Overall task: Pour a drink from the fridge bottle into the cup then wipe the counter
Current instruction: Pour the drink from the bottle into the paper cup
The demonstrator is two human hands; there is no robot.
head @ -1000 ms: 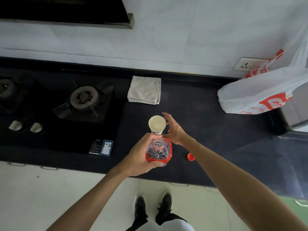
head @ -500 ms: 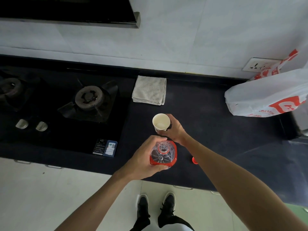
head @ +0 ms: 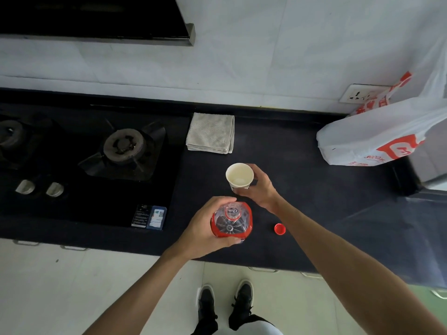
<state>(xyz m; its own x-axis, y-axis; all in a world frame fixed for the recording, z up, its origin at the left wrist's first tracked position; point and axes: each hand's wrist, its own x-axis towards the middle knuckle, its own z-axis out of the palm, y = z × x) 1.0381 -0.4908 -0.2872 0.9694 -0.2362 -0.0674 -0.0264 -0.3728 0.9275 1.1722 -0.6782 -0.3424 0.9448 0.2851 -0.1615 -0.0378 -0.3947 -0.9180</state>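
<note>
A clear bottle (head: 231,222) with a red label stands upright and uncapped near the front of the black counter (head: 302,189); my left hand (head: 205,228) is wrapped around its left side. Just behind it is a white paper cup (head: 239,176), empty-looking inside, and my right hand (head: 260,189) grips its right side and base. The red bottle cap (head: 279,229) lies on the counter right of the bottle. A folded beige cloth (head: 210,132) lies at the back of the counter, beyond the cup.
A gas hob (head: 121,151) with two burners and two knobs fills the counter's left. A white and red plastic bag (head: 377,134) sits at the back right under a wall socket (head: 360,94). A range hood (head: 96,20) hangs top left.
My right hand has closed around the cup, where before its fingers were spread beside it. The bottle stays upright in my left hand.
</note>
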